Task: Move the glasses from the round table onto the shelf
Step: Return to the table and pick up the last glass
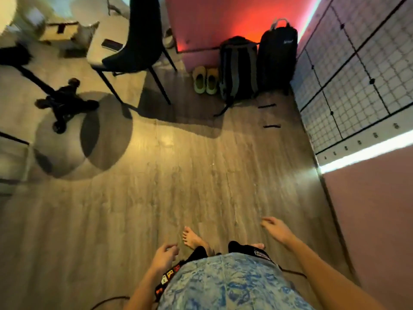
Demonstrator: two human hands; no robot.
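Left hand (164, 257) and right hand (276, 229) hang empty, fingers loosely curled, over the floor (178, 175), both well apart from the backpack (238, 68); slippers (205, 79) sit just beside it.

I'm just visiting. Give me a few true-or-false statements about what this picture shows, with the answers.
1. The left hand and right hand hold nothing. True.
2. Two backpacks stand against the red wall. True.
3. The slippers lie to the right of the backpacks. False: they lie to their left.
4. The person wears shoes. False: the feet are bare.
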